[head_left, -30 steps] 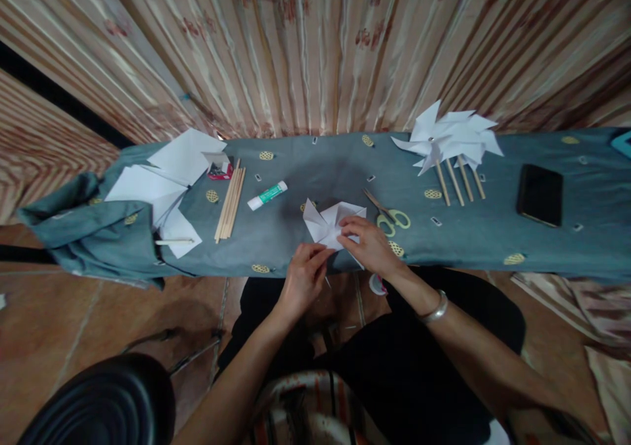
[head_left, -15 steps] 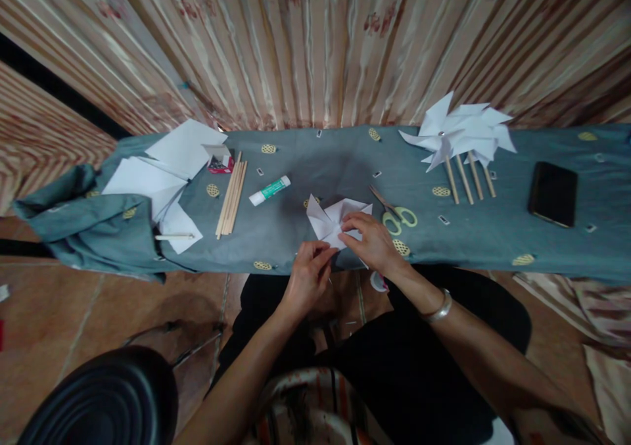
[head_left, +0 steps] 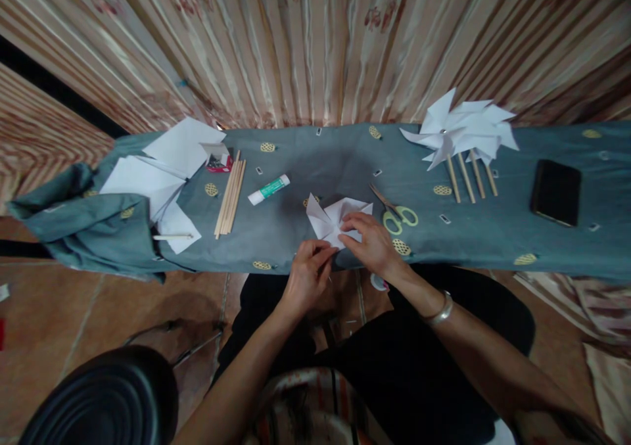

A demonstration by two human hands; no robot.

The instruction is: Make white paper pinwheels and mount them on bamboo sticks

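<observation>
A partly folded white paper pinwheel (head_left: 323, 222) lies near the front edge of the cloth-covered table, one pointed blade standing up at its left. My left hand (head_left: 309, 271) pinches its lower left edge between thumb and fingers. From the right, my right hand (head_left: 369, 240) grips the paper near its middle, fingers curled over it and hiding part of the centre. Just right of the paper are scissors (head_left: 399, 218) with light green handles. A glue stick (head_left: 269, 190) with a green label lies to the upper left.
Several wooden sticks (head_left: 230, 198) lie beside a small red box (head_left: 218, 158). White paper sheets (head_left: 142, 185) are at the left end. Finished pinwheels (head_left: 458, 129) on sticks rest at the back right, near a black phone (head_left: 556, 192). A black stool (head_left: 98, 399) stands lower left.
Both hands stay on the paper pinwheel in nearly the same pose. The view has shifted very slightly; no object on the table has visibly moved.
</observation>
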